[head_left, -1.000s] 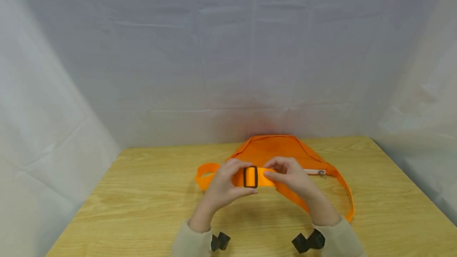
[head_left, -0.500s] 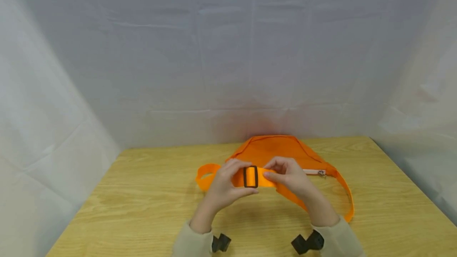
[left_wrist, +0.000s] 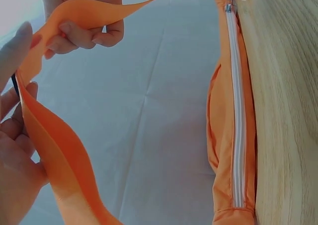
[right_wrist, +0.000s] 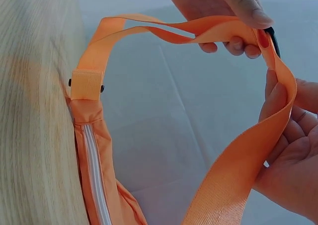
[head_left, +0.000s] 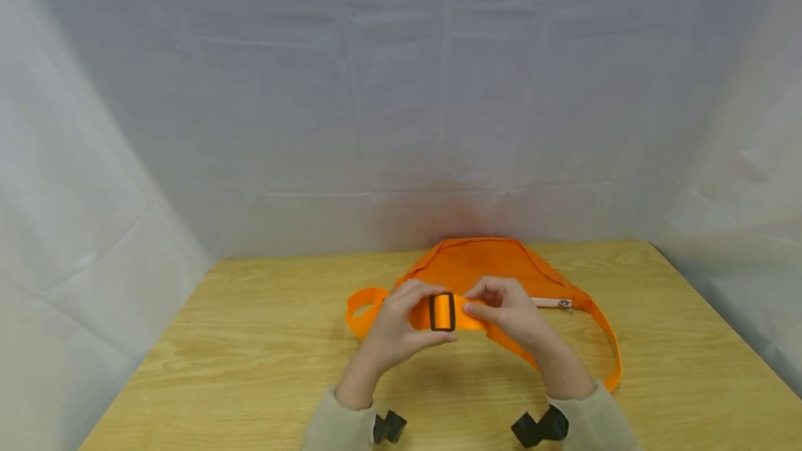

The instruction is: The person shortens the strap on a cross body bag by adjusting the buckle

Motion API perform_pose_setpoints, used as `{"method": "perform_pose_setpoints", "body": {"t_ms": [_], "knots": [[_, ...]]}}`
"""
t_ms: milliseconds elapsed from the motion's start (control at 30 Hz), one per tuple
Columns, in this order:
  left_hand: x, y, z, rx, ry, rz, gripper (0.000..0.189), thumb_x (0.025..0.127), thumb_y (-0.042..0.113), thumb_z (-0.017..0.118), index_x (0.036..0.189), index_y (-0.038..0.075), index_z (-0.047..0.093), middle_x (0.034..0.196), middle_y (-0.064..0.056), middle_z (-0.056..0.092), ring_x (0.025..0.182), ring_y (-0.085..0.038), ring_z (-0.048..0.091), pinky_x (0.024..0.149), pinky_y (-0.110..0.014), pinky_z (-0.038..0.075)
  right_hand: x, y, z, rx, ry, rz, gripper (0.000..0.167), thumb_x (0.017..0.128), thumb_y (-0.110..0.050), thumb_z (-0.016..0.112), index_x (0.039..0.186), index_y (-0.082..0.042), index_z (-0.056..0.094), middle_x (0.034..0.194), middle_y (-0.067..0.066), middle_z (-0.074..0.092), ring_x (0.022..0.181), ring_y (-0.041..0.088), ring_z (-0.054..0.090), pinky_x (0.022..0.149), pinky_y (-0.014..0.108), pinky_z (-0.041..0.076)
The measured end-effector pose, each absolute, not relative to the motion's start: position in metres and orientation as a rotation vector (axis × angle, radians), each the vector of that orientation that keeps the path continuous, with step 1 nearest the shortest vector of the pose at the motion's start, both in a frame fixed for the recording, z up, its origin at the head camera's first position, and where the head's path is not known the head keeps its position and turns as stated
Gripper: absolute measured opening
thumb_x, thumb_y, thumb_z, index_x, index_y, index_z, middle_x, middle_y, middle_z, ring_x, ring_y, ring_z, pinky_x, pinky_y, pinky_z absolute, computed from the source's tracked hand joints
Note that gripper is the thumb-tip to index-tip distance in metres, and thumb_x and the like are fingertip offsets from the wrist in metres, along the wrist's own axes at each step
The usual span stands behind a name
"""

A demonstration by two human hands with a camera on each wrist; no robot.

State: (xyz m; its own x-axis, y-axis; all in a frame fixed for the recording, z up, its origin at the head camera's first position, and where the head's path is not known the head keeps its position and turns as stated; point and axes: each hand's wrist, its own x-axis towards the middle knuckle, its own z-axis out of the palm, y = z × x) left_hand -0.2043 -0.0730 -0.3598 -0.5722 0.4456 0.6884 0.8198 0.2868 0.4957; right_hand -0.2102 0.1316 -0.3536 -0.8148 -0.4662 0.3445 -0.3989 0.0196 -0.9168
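An orange waist bag (head_left: pixel 485 259) rests at the back of the table, its zipped side facing me. In front of it my left hand (head_left: pixel 391 329) grips a black slide buckle (head_left: pixel 452 313) by its top and bottom edges, thumb below and fingers above. Orange webbing strap (head_left: pixel 468 319) threads through the buckle. My right hand (head_left: pixel 516 312) pinches that strap just right of the buckle, between thumb and fingers. In the right wrist view, the strap runs doubled from the left hand (right_wrist: pixel 218 6) down to the bag's end, where a second black fitting (right_wrist: pixel 102 88) shows.
A white zipper (left_wrist: pixel 239 111) with a metal pull (head_left: pixel 565 305) runs along the bag. One strap loop (head_left: pixel 363 294) stands out at the left, another length (head_left: pixel 614 350) curves at the right. The wooden table (head_left: pixel 250 353) has pale sheeting (head_left: pixel 401 103) behind and beside it.
Both hands stay nearly still, keeping the same hold. The buckle and the left hand have shifted very slightly to the right.
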Motion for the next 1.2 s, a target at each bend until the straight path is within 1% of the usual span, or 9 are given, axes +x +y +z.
{"method": "perform_pose_setpoints", "body": {"t_ms": [167, 367, 567, 700, 833, 967, 1033, 1200], "knots": [[-0.2044, -0.0726, -0.3595, -1.154, -2.117, -1.195, 0.052, 0.062, 0.015, 0.08, 0.108, 0.005, 0.058, 0.1, -0.004, 0.058, 0.09, -0.016, 0.052, 0.076, -0.03, 0.044, -0.2084, 0.1312, -0.3525, -0.912, 2.25, -1.926, 0.012, 0.084, -0.004, 0.059, 0.089, 0.007, 0.059, 0.08, 0.016, 0.059, 0.062, 0.015, 0.053, 0.056, 0.028, 0.047], [-0.2059, -0.0726, -0.3606, -1.153, -2.153, -1.191, 0.05, 0.063, 0.017, 0.08, 0.107, 0.007, 0.059, 0.102, -0.002, 0.058, 0.092, -0.014, 0.051, 0.077, -0.029, 0.044, -0.2068, 0.1299, -0.351, -0.918, 2.242, -1.92, 0.013, 0.085, -0.004, 0.058, 0.09, 0.007, 0.059, 0.085, 0.019, 0.06, 0.067, 0.018, 0.057, 0.058, 0.029, 0.048], [-0.2066, -0.0725, -0.362, -1.165, -2.164, -1.188, 0.049, 0.063, 0.018, 0.08, 0.107, 0.007, 0.059, 0.102, -0.002, 0.058, 0.092, -0.014, 0.051, 0.077, -0.029, 0.044, -0.2066, 0.1294, -0.3518, -0.889, 2.257, -1.907, 0.013, 0.085, -0.004, 0.058, 0.09, 0.007, 0.059, 0.086, 0.018, 0.06, 0.07, 0.02, 0.058, 0.059, 0.031, 0.049], [-0.2063, -0.0723, -0.3625, -1.177, -2.164, -1.174, 0.05, 0.063, 0.019, 0.08, 0.106, 0.007, 0.059, 0.1, -0.001, 0.057, 0.09, -0.013, 0.05, 0.076, -0.028, 0.044, -0.2068, 0.1306, -0.3526, -0.882, 2.278, -1.886, 0.012, 0.085, -0.005, 0.059, 0.09, 0.006, 0.06, 0.086, 0.017, 0.061, 0.067, 0.019, 0.057, 0.058, 0.03, 0.048], [-0.2076, -0.0721, -0.364, -1.183, -2.179, -1.136, 0.05, 0.063, 0.021, 0.081, 0.106, 0.008, 0.059, 0.099, 0.0, 0.057, 0.089, -0.012, 0.049, 0.076, -0.028, 0.043, -0.2065, 0.1314, -0.3517, -0.848, 2.331, -1.838, 0.013, 0.084, -0.006, 0.059, 0.09, 0.006, 0.059, 0.082, 0.016, 0.061, 0.061, 0.015, 0.053, 0.055, 0.029, 0.046], [-0.2087, -0.0716, -0.3649, -1.172, -2.177, -1.131, 0.049, 0.062, 0.02, 0.081, 0.104, 0.008, 0.059, 0.099, 0.001, 0.058, 0.089, -0.012, 0.049, 0.076, -0.028, 0.042, -0.2054, 0.1299, -0.3494, -0.783, 2.37, -1.798, 0.015, 0.084, -0.008, 0.06, 0.091, 0.006, 0.058, 0.08, 0.014, 0.061, 0.061, 0.015, 0.052, 0.054, 0.028, 0.045], [-0.2086, -0.0712, -0.3652, -1.175, -2.162, -1.157, 0.05, 0.061, 0.019, 0.082, 0.104, 0.007, 0.059, 0.099, -0.001, 0.058, 0.089, -0.013, 0.05, 0.077, -0.028, 0.042, -0.2052, 0.129, -0.3485, -0.769, 2.382, -1.788, 0.014, 0.084, -0.008, 0.059, 0.09, 0.005, 0.058, 0.081, 0.013, 0.061, 0.062, 0.016, 0.053, 0.054, 0.028, 0.045], [-0.2074, -0.0696, -0.3668, -1.204, -2.128, -1.217, 0.053, 0.059, 0.017, 0.082, 0.106, 0.005, 0.059, 0.099, -0.005, 0.059, 0.089, -0.017, 0.051, 0.076, -0.03, 0.044, -0.2056, 0.1288, -0.3494, -0.789, 2.393, -1.778, 0.009, 0.084, -0.005, 0.059, 0.088, 0.003, 0.057, 0.076, 0.011, 0.06, 0.058, 0.015, 0.051, 0.052, 0.027, 0.044]]}}
